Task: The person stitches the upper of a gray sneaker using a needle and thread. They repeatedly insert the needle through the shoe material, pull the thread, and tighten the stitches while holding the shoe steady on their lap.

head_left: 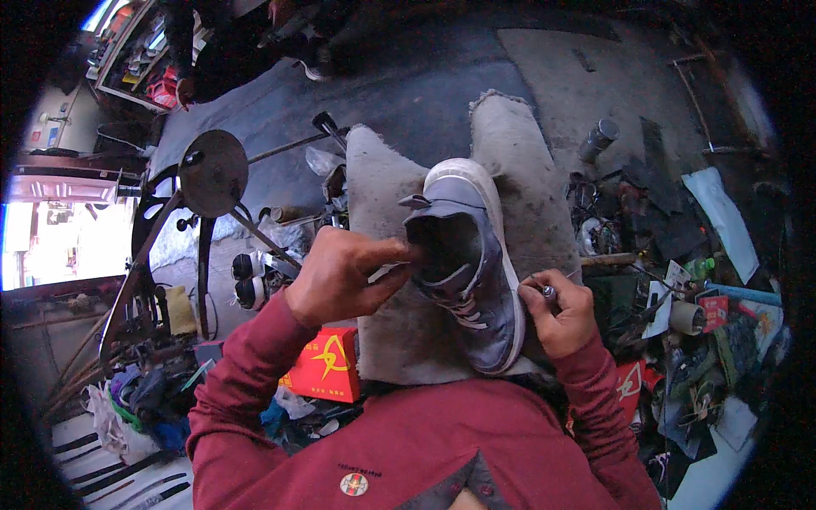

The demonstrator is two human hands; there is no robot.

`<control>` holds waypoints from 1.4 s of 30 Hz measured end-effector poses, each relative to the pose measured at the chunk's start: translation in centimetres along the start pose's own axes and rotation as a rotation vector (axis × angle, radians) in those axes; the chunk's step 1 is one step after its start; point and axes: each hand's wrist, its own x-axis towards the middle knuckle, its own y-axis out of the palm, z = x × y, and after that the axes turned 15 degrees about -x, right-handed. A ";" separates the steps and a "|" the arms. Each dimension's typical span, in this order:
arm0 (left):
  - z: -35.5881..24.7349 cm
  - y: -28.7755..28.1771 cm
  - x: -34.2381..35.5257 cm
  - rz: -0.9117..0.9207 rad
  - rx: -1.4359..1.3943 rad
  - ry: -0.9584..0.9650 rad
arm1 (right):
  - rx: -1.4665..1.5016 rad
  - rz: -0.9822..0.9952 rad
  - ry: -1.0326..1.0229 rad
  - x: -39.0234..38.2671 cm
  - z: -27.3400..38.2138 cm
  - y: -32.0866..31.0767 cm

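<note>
A grey sneaker (484, 323) with a white sole and white laces lies across my lap, its toe toward me and its heel away. At the left rim of its opening, my left hand (348, 274) is closed in a pinch, and whatever it may hold is too small to make out. My right hand (558, 313) is beside the sole on the right, closed around a small tool with a round metal end (549, 293). The rest of that tool is hidden in the fist. Under the sneaker a worn, pale cloth (391, 314) covers my legs.
Left of my legs stands a dark metal machine with a round plate (214, 174). A red box (327, 365) sits by my left elbow. Scraps and tools crowd the floor at right, near a metal canister (599, 140). Another person's shoe (313, 71) shows at the far left.
</note>
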 end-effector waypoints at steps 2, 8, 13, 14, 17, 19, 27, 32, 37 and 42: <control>0.2 0.2 0.1 -0.009 0.014 0.020 | 0.018 0.015 0.025 0.0 -0.1 0.0; 0.1 0.2 0.1 -0.060 0.154 0.037 | -0.031 -0.002 -0.008 -0.1 -0.3 0.1; 0.0 0.3 0.1 -0.078 0.029 -0.021 | -0.031 -0.009 -0.027 0.0 -0.4 0.2; 0.1 0.4 0.2 -0.093 -0.007 -0.002 | -0.022 -0.009 -0.013 0.0 -0.4 0.2; 0.3 0.5 0.3 -0.066 0.028 0.075 | -0.022 -0.016 -0.014 0.0 -0.4 0.1; 0.3 0.5 0.4 -0.033 0.092 0.089 | -0.019 -0.004 -0.003 0.0 -0.4 0.1; -0.2 0.5 0.3 -0.118 0.122 -0.010 | -0.038 -0.005 0.003 0.0 -0.3 0.1; -0.5 0.2 0.0 -0.118 0.106 -0.020 | -0.004 -0.008 0.007 0.0 -0.2 0.0; -1.3 -0.8 0.1 -0.026 0.148 -0.034 | -0.029 -0.023 -0.013 0.1 -0.1 0.0; -3.1 -1.5 1.2 -0.028 0.534 0.139 | 0.009 -0.036 0.002 0.1 0.1 -0.1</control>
